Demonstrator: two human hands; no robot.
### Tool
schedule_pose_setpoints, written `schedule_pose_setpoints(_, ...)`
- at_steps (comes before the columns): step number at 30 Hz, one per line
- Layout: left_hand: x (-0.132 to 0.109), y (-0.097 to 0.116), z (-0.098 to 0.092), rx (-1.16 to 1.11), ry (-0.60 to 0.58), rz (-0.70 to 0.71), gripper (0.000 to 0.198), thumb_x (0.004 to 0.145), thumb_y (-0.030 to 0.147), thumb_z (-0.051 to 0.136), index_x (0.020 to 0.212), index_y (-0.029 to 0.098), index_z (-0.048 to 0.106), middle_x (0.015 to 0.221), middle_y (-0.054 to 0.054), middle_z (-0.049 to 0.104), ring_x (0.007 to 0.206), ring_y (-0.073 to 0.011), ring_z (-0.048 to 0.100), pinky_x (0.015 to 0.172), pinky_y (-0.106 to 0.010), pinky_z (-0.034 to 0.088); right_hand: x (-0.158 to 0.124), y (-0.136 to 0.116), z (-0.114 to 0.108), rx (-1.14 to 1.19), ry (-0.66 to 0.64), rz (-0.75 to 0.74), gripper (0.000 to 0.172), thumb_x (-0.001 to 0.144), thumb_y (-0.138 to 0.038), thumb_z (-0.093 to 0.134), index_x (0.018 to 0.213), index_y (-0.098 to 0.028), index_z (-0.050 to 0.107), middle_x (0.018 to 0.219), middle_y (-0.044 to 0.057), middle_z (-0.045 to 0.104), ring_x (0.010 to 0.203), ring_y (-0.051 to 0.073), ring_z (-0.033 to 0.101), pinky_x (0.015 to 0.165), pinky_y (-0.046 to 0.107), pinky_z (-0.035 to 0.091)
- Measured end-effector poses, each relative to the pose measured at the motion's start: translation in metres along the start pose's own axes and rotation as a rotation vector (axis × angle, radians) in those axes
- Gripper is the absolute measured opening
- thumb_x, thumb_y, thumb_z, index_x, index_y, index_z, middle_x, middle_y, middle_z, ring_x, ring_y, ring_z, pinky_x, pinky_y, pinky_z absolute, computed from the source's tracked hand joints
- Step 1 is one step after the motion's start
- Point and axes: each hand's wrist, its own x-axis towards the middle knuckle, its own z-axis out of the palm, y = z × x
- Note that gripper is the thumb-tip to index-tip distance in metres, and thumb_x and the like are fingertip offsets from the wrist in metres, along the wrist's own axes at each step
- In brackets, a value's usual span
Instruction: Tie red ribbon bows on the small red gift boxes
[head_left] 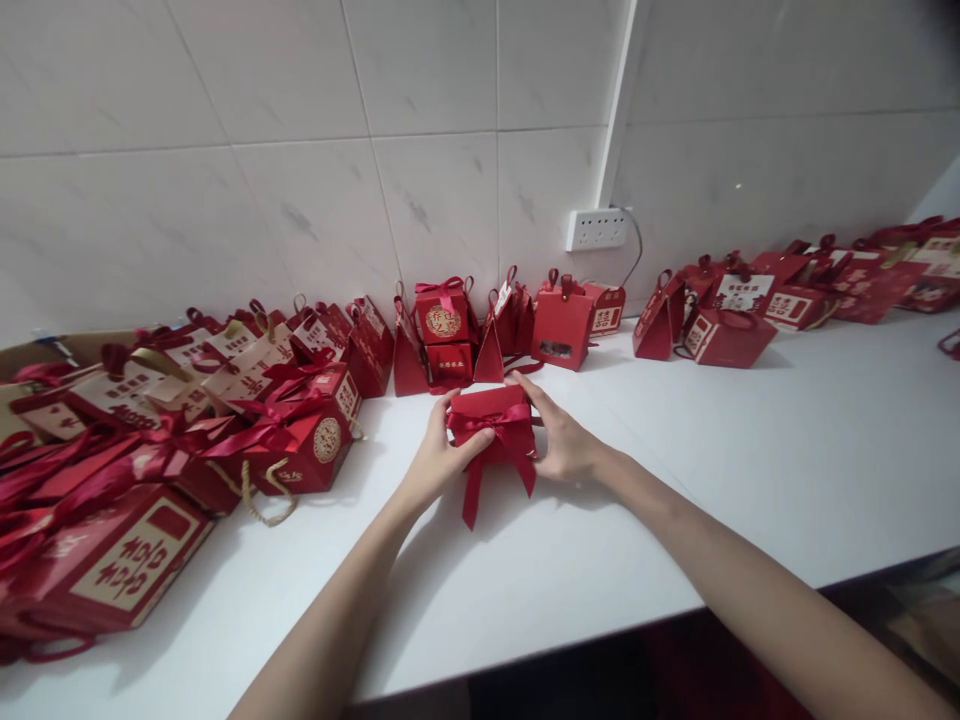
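Red gift boxes (564, 325) crowd the left side of a white table (585, 560) and line its back edge. Just in front of that row, a person's left hand (444, 450) and right hand (562, 438), partly curled, clasp a bow-tied red box (487, 402) from either side, left thumb (477, 440) on its ribbon (519, 455).

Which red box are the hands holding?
The box in the middle, its bow facing you, with the left hand and right hand at its sides. No hand touches the other boxes.
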Motion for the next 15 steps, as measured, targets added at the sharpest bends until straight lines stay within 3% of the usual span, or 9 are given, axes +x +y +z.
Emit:
schedule_pose_setpoints(3, 0.001, 0.000, -0.001, -0.020, 0.007, 0.012, 0.059, 0.075, 0.042, 0.063, 0.124, 0.019, 0.038, 0.125, -0.012, 0.052, 0.115, -0.0236, 0.052, 0.095, -0.035, 0.044, -0.001, 0.000, -0.011, 0.139, -0.114, 0.093, 0.106, 0.065, -0.018, 0.068, 0.145, -0.032, 0.000, 0.147, 0.013, 0.025, 0.131, 0.027, 0.037, 0.098, 0.047, 0.044)
schedule_pose_setpoints(5, 0.002, 0.000, 0.000, -0.027, 0.004, 0.016, 0.057, 0.075, 0.041, 0.063, 0.122, 0.020, 0.039, 0.123, -0.011, 0.053, 0.114, -0.0229, 0.053, 0.095, -0.036, 0.044, 0.000, 0.001, -0.022, 0.272, -0.188, 0.145, 0.096, 0.066, -0.022, 0.066, 0.144, -0.031, 0.009, 0.143, 0.012, 0.033, 0.129, 0.026, 0.040, 0.092, 0.043, 0.048)
schedule_pose_setpoints(6, 0.002, 0.000, 0.000, -0.024, 0.003, 0.017, 0.056, 0.075, 0.040, 0.063, 0.122, 0.020, 0.039, 0.123, -0.011, 0.053, 0.113, -0.0228, 0.053, 0.095, -0.036, 0.044, 0.001, 0.001, -0.026, 0.333, -0.180, 0.175, 0.084, 0.069, -0.024, 0.064, 0.141, -0.029, 0.020, 0.135, 0.012, 0.042, 0.123, 0.025, 0.046, 0.087, 0.040, 0.050)
schedule_pose_setpoints(8, 0.001, -0.002, 0.001, -0.009, 0.007, 0.016, 0.057, 0.075, 0.040, 0.063, 0.122, 0.020, 0.038, 0.123, -0.011, 0.052, 0.115, -0.0233, 0.052, 0.095, -0.036, 0.043, 0.003, -0.001, -0.032, 0.398, -0.063, 0.247, 0.046, 0.075, -0.030, 0.055, 0.120, -0.022, 0.047, 0.100, 0.007, 0.059, 0.095, 0.020, 0.059, 0.074, 0.034, 0.051)
schedule_pose_setpoints(9, 0.001, -0.003, 0.002, -0.001, 0.012, 0.015, 0.058, 0.074, 0.040, 0.064, 0.122, 0.020, 0.038, 0.124, -0.012, 0.052, 0.115, -0.0237, 0.051, 0.095, -0.037, 0.043, 0.004, -0.003, -0.031, 0.395, 0.017, 0.281, 0.028, 0.079, -0.034, 0.051, 0.102, -0.019, 0.055, 0.080, 0.003, 0.057, 0.078, 0.017, 0.059, 0.066, 0.031, 0.049)
schedule_pose_setpoints(10, 0.001, -0.003, 0.002, 0.006, 0.019, 0.015, 0.060, 0.074, 0.040, 0.064, 0.123, 0.019, 0.037, 0.124, -0.012, 0.051, 0.116, -0.0243, 0.050, 0.094, -0.037, 0.043, 0.005, -0.006, -0.030, 0.375, 0.086, 0.305, 0.024, 0.081, -0.039, 0.046, 0.083, -0.018, 0.056, 0.066, 0.000, 0.050, 0.064, 0.014, 0.053, 0.060, 0.028, 0.045)
schedule_pose_setpoints(12, 0.001, -0.004, 0.003, 0.019, 0.034, 0.018, 0.063, 0.072, 0.040, 0.065, 0.124, 0.018, 0.037, 0.124, -0.014, 0.050, 0.116, -0.0256, 0.050, 0.095, -0.039, 0.043, 0.007, -0.014, -0.022, 0.327, 0.143, 0.329, 0.037, 0.082, -0.048, 0.045, 0.060, -0.019, 0.046, 0.054, -0.004, 0.038, 0.051, 0.010, 0.040, 0.053, 0.026, 0.037)
schedule_pose_setpoints(15, 0.000, -0.004, 0.005, 0.039, 0.044, 0.022, 0.068, 0.070, 0.040, 0.067, 0.125, 0.017, 0.035, 0.124, -0.015, 0.050, 0.117, -0.0273, 0.049, 0.097, -0.042, 0.040, 0.008, -0.024, -0.010, 0.340, 0.143, 0.353, 0.044, 0.076, -0.053, 0.054, 0.054, -0.020, 0.035, 0.050, -0.007, 0.034, 0.048, 0.008, 0.034, 0.049, 0.024, 0.030)
